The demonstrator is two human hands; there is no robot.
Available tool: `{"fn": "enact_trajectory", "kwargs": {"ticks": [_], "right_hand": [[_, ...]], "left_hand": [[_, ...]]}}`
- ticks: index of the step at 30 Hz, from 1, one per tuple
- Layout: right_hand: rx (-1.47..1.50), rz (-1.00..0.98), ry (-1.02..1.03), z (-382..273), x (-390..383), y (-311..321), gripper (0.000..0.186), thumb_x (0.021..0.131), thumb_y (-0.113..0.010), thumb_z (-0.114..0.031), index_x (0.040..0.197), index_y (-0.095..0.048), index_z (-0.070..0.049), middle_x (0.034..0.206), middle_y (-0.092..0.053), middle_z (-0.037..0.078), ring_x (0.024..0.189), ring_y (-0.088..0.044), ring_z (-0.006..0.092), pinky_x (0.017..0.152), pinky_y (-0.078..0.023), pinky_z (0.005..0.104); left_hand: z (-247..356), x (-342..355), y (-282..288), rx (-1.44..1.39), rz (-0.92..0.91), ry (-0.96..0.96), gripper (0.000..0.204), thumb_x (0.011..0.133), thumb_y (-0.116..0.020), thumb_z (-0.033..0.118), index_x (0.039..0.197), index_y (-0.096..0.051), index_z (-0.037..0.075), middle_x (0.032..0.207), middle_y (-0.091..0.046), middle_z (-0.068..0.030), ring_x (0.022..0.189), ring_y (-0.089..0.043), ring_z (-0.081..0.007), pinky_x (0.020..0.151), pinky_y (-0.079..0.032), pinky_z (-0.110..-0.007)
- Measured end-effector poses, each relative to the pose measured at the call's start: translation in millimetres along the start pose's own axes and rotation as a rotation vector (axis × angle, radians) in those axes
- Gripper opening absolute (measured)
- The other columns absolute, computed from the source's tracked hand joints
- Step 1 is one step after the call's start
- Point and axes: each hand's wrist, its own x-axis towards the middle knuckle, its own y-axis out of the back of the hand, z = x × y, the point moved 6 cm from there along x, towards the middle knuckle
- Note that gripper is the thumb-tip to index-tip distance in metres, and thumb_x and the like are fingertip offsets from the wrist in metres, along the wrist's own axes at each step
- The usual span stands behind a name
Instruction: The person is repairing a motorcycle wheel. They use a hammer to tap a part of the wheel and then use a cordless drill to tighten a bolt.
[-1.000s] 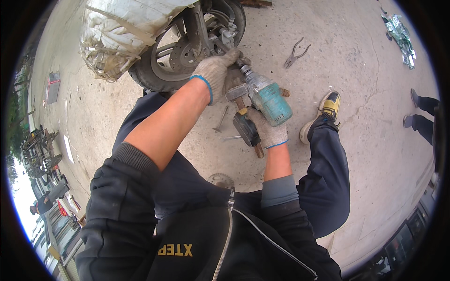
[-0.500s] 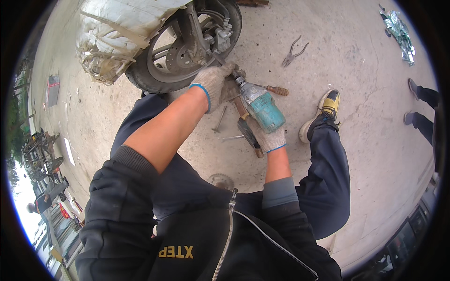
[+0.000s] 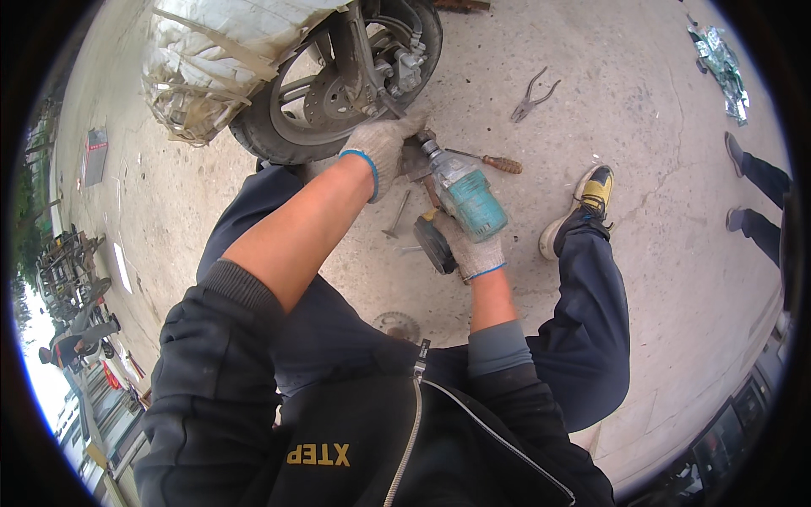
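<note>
My right hand (image 3: 478, 251), in a pale knit glove with a blue cuff, grips a teal and grey cordless impact wrench (image 3: 474, 203). Its black battery end (image 3: 434, 245) sticks out on the left, and its nose points up toward the wheel. My left hand (image 3: 378, 150), gloved alike, is closed beside that nose, close to the hub of a dusty motorcycle wheel (image 3: 291, 127). A flat grey metal bar (image 3: 392, 105) shows between the left hand and the fork. What the left fingers hold is hidden.
Pliers (image 3: 533, 95), a wooden-handled screwdriver (image 3: 500, 164), a long bolt (image 3: 397, 215) and a toothed sprocket (image 3: 397, 324) lie on the concrete. White wrapping (image 3: 203, 63) covers the bike's front. Crumpled shiny foil (image 3: 724, 72) and another person's legs (image 3: 760, 190) are at the right.
My right hand has moved slightly left with the impact wrench, which has rolled so its battery end shows more broadly. My left hand stays by the hub.
</note>
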Motion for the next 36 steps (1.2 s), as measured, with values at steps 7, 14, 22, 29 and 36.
{"fn": "enact_trajectory", "kwargs": {"ticks": [7,14,22,29,36], "right_hand": [[-0.073,-0.011,-0.002,-17.9,9.2,-1.3,0.04,0.081,-0.076,-0.004,0.12,-0.07,-0.005,0.113,-0.072,0.01,0.107,-0.07,0.0267,0.088,-0.056,0.0419],[0.94,0.071,-0.63,-4.2,-6.2,-25.2,0.039,0.072,-0.068,0.007,0.109,-0.067,-0.004,0.102,-0.066,0.007,0.089,-0.068,0.0243,0.073,-0.057,0.0361],[0.794,0.033,-0.595,-2.6,-3.4,-22.8,0.045,0.073,-0.069,0.007,0.116,-0.065,-0.004,0.101,-0.064,0.005,0.083,-0.063,0.0204,0.073,-0.056,0.0358],[0.674,0.037,-0.649,6.8,-3.6,-30.4,0.055,0.076,-0.074,0.004,0.13,-0.064,-0.005,0.116,-0.066,0.006,0.106,-0.062,0.0198,0.091,-0.052,0.0349],[0.332,0.013,-0.382,0.6,6.1,-15.0,0.047,0.079,-0.075,0.006,0.123,-0.066,-0.008,0.11,-0.067,0.003,0.102,-0.065,0.0178,0.085,-0.054,0.0327]], "left_hand": [[3.4,-4.9,4.2,-0.076,-0.1,0.016,0.023,0.11,-0.057,0.022,0.12,-0.063,0.002,0.109,-0.069,-0.0105,0.099,-0.069,-0.0246,0.087,-0.062,-0.043],[6.5,-55.0,123.0,0.133,0.602,-0.094,0.034,0.093,-0.083,0.033,0.114,-0.066,0.011,0.095,-0.065,-0.0023,0.075,-0.059,-0.0141,0.067,-0.054,-0.033],[67.8,-87.1,201.6,0.595,0.975,-0.525,0.104,0.078,-0.092,0.046,0.155,-0.042,-0.002,0.147,-0.06,-0.0244,0.131,-0.062,-0.0338,0.108,-0.049,-0.039],[121.8,-46.4,199.6,1.092,0.593,-0.981,0.08,0.09,-0.073,0.062,0.149,-0.056,0.011,0.152,-0.06,-0.0126,0.138,-0.056,-0.0332,0.114,-0.044,-0.042],[70.7,-35.4,238.7,0.628,0.627,-0.792,0.092,0.083,-0.086,0.05,0.152,-0.048,0.003,0.138,-0.067,-0.0221,0.127,-0.065,-0.0337,0.107,-0.05,-0.04]]}}
